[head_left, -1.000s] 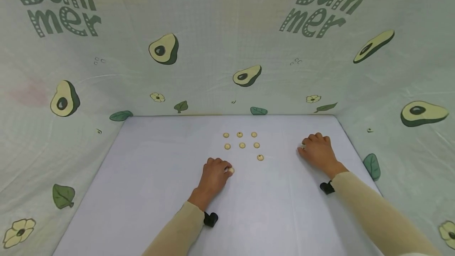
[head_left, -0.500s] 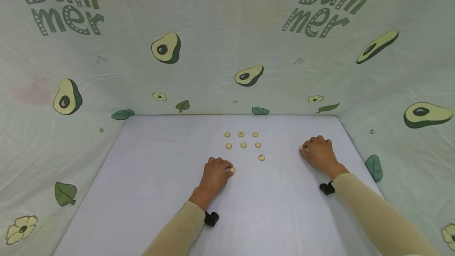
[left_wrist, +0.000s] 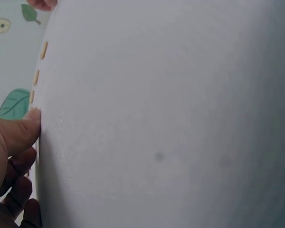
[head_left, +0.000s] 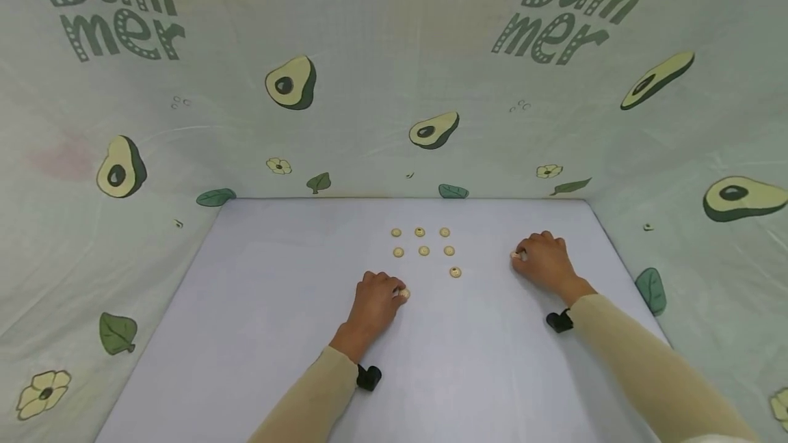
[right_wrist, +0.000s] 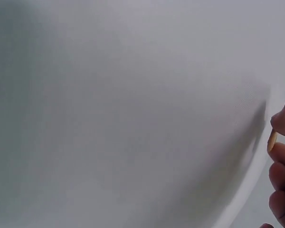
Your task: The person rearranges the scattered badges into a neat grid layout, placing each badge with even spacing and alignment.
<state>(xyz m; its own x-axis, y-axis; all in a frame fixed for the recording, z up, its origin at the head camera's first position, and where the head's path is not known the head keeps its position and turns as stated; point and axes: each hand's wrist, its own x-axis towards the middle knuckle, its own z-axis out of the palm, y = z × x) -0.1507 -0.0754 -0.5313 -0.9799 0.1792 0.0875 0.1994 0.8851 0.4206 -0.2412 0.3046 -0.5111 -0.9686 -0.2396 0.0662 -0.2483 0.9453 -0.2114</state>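
Near the middle of the white table my left hand pinches a small round tan button between thumb and fingers, close over the surface. In the left wrist view the thumb points toward a line of buttons seen edge-on. On the right side my right hand holds another button; the right wrist view shows this button edge-on between thumb and finger. Two rows of three buttons lie beyond the left hand, including a middle one. A single button lies just in front of them at the right.
The white tabletop meets a pale cloth printed with avocados, leaves and lettering at its back and sides. Each wrist wears a black device, such as the left one.
My right hand has shifted a little left, with the button now showing between its fingertips. My left hand has stayed almost still with its button. The head view has drifted slightly.
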